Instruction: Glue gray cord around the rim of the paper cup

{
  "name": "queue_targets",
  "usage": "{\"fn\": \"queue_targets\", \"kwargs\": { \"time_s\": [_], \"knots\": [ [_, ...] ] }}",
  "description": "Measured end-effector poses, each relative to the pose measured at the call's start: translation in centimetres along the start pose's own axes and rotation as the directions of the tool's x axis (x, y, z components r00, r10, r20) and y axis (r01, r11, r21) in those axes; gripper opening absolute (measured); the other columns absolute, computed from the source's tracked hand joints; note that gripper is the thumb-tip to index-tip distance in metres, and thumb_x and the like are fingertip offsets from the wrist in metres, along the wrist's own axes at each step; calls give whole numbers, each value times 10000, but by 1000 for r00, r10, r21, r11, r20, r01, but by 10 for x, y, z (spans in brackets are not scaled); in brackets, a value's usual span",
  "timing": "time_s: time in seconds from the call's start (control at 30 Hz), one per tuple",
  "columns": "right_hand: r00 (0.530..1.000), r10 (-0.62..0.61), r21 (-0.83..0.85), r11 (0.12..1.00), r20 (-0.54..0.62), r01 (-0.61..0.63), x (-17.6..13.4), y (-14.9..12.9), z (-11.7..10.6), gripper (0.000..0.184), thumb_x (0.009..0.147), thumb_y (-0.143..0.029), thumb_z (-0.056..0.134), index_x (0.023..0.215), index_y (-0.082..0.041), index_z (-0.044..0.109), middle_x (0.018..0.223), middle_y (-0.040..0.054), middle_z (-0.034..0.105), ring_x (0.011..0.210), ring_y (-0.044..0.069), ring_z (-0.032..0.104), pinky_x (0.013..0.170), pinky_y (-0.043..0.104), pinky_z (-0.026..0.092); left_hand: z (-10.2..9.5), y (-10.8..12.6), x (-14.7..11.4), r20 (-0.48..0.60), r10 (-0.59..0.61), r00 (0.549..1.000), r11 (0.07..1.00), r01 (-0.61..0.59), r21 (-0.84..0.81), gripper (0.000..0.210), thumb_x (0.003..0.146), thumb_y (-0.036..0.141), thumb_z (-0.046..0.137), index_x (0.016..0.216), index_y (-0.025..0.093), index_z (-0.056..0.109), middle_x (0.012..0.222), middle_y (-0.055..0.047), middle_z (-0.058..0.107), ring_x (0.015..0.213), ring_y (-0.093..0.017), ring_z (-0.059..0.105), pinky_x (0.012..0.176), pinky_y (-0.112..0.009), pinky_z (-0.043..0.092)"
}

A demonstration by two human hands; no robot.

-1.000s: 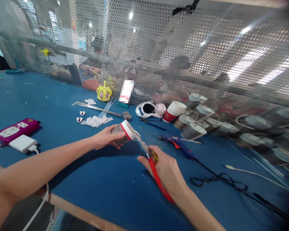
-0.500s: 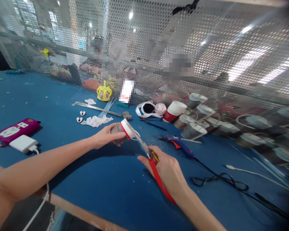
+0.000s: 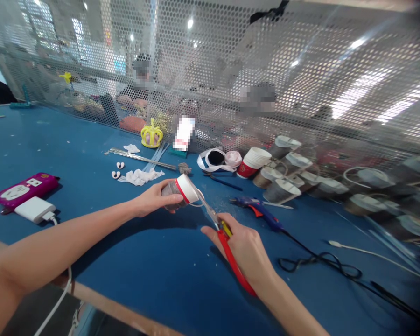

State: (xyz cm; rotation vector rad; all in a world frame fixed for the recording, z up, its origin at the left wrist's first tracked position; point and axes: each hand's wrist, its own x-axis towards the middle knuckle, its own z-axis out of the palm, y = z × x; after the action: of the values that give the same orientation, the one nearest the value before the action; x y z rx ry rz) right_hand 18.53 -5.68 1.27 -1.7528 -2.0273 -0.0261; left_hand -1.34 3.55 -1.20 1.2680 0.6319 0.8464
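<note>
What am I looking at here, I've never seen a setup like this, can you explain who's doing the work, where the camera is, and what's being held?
There's no machine: these are a person's two bare hands, seen by one camera worn on that person's head, looking forward and down. The left hand holds a tilted cup with a white rim, a red band and a greyish-brown lower part. The right hand grips a red-handled tool, much like scissors, with its metal end by the cup's rim. On the blue table lie a glue gun, a purple case, a yellow crown-shaped piece, stacked paper cups and, at the right, a blurred group of greyish cups. Behind stands a perforated metal screen.
</note>
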Motion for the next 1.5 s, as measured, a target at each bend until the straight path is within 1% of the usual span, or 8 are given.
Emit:
{"fn": "queue_targets", "kwargs": {
  "time_s": [0.2, 0.4, 0.7, 0.83, 1.0, 1.13, 1.27, 1.5],
  "knots": [
    [974, 88, 189, 973, 211, -129, 8, 2, -6, 369, 703, -507, 454, 872, -180, 464, 500, -39, 482, 427, 124, 452, 431, 233, 373, -12, -2, 6, 68, -21, 997, 970, 37, -238, 484, 683, 503, 570, 976, 120, 529, 791, -95, 618, 595, -149, 586, 532, -267, 472],
    [946, 28, 179, 980, 324, -91, 11, 11, -14, 421, 692, -469, 482, 961, -150, 419, 615, -12, 516, 517, 135, 496, 503, 257, 414, -24, 7, 12, 86, -48, 995, 889, 82, -451, 608, 682, 654, 423, 908, 113, 584, 777, -116, 648, 545, -143, 576, 466, -230, 432],
    [843, 46, 48, 995, 536, -86, 8, 16, -32, 343, 638, -366, 623, 927, -206, 531, 699, -8, 569, 617, 150, 531, 580, 251, 422, -29, 17, 16, -125, -102, 987, 817, 11, -577, 635, 766, 632, 267, 839, 92, 595, 648, -103, 642, 495, -160, 579, 429, -238, 428],
    [825, 19, -22, 1000, 565, -8, -1, 16, -20, 346, 586, -193, 636, 928, -211, 583, 872, 46, 590, 807, 192, 550, 707, 276, 413, -31, 17, 17, -248, -111, 962, 822, -52, -568, 561, 800, 570, 288, 838, 98, 589, 665, -103, 651, 508, -153, 590, 475, -247, 467],
    [808, -36, -31, 997, 588, 67, -4, 18, -23, 466, 642, -198, 575, 1106, -235, 552, 986, 74, 584, 937, 216, 529, 790, 301, 391, -28, 15, 17, -240, -109, 965, 839, -40, -543, 542, 796, 565, 315, 842, 101, 591, 683, -103, 653, 523, -158, 597, 476, -251, 476],
    [837, -9, -64, 997, 547, 52, 5, 10, -26, 220, 761, -305, 476, 872, -234, 652, 828, 63, 649, 760, 205, 586, 628, 272, 401, -22, 10, 17, -229, -88, 970, 869, -38, -493, 461, 809, 513, 355, 863, 113, 578, 719, -97, 651, 527, -159, 595, 481, -269, 480],
    [881, 103, -276, 961, 462, 32, 17, -1, -23, 273, 806, -307, 419, 685, -203, 640, 730, 73, 659, 664, 215, 597, 513, 261, 345, -15, 5, 15, -216, 12, 976, 917, -97, -386, 343, 778, 435, 479, 881, 119, 563, 750, -80, 637, 592, -162, 602, 511, -264, 491],
    [860, 81, -405, 902, 504, 152, 43, -20, -3, 240, 784, -205, 476, 986, -128, 580, 1001, 139, 580, 824, 232, 599, 615, 280, 408, -3, 5, 4, -187, 172, 967, 955, -210, -211, 407, 657, 397, 643, 974, 172, 523, 914, -51, 593, 760, -160, 581, 618, -251, 489]
  ]
}}
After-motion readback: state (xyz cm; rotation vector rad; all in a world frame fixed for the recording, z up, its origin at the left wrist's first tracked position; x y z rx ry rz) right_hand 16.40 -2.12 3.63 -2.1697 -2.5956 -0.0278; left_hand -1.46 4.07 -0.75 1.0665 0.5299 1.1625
